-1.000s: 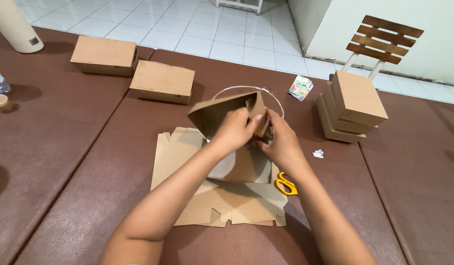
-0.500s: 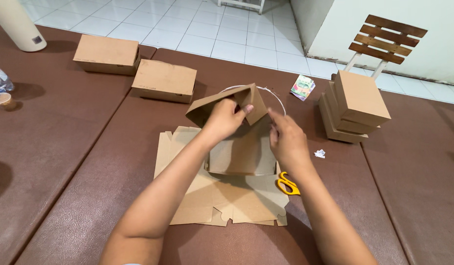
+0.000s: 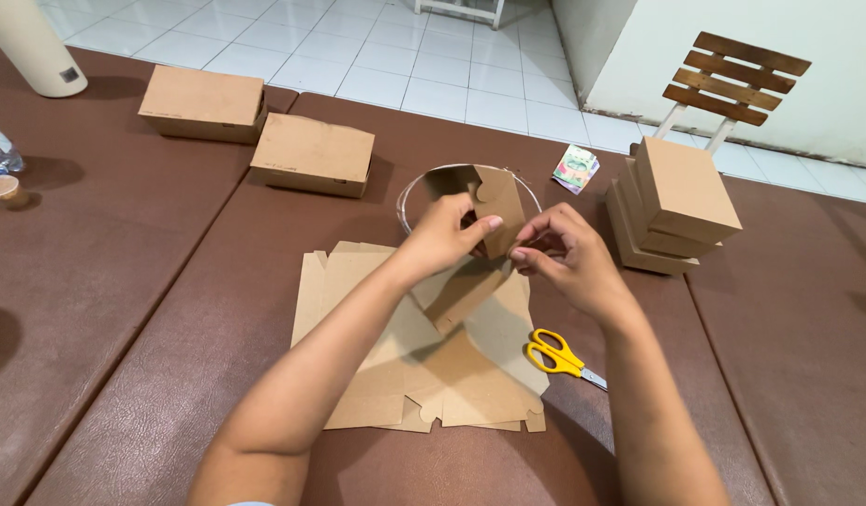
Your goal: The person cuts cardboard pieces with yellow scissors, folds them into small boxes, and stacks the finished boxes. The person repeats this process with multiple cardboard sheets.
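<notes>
A brown padded surface [image 3: 124, 309] fills the scene, running from the near edge to a white tiled floor [image 3: 423, 56] at the far side. A slatted wooden chair [image 3: 732, 80] stands on the tiles at far right, beside a pale wall. On the surface at right, a stack of closed cardboard boxes [image 3: 681, 201] leans in front of the chair. Two more closed boxes sit at far left: one [image 3: 203, 103] near the edge of the tiles, another [image 3: 311, 155] just right of it and nearer. A flat sheet of cut cardboard [image 3: 395, 375] lies in the middle, near the person. Above it, a half-folded cardboard box [image 3: 475, 248] is held up off the sheet, one flap raised toward the far side. The left hand [image 3: 442, 234] grips the raised flap, thumb across its face. The right hand [image 3: 569, 253] pinches the flap's right edge between thumb and fingers. A thin white wire hoop [image 3: 409, 192] lies on the surface behind the folded box. Yellow-handled scissors [image 3: 555, 354] rest just right of the flat sheet, touching its edge. A small colourful packet [image 3: 575, 167] lies at the far right of the surface, and a tiny scrap of white paper [image 3: 609, 292] sits near the stack.
</notes>
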